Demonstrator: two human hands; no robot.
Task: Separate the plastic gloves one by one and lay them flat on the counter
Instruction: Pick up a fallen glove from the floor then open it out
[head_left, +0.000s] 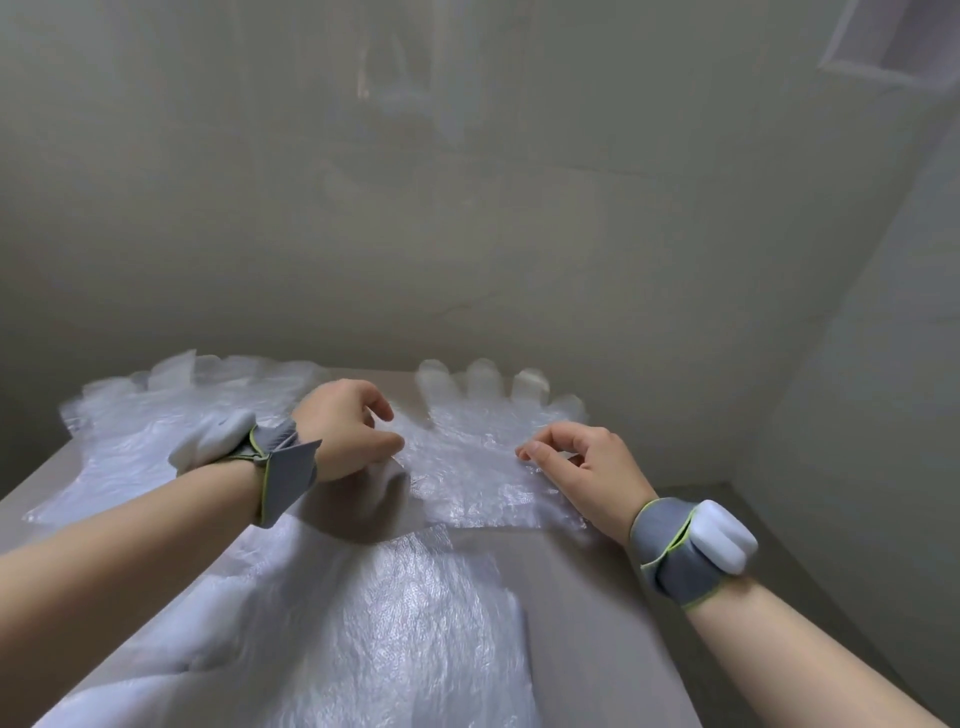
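The left glove (156, 431) lies flat on the bench (587, 597), its fingers toward the wall. The left hand (348, 431) is curled at the edge of the mid glove (478, 467), also flat; I cannot tell whether it pinches it. The near gloves (395, 623) lie below. The right hand (582, 462), curled, touches the mid glove with its index tip; its grip is unclear.

Dim, soft light reaches your counter (597, 597) from above and ahead; your left hand (348, 426) throws a diffuse shadow toward you. Sheen glints on the near glove (405, 623) and the far glove (478, 467). The wall (467, 234) behind looks hazy, and the wide lens bends and softens the frame's edges.
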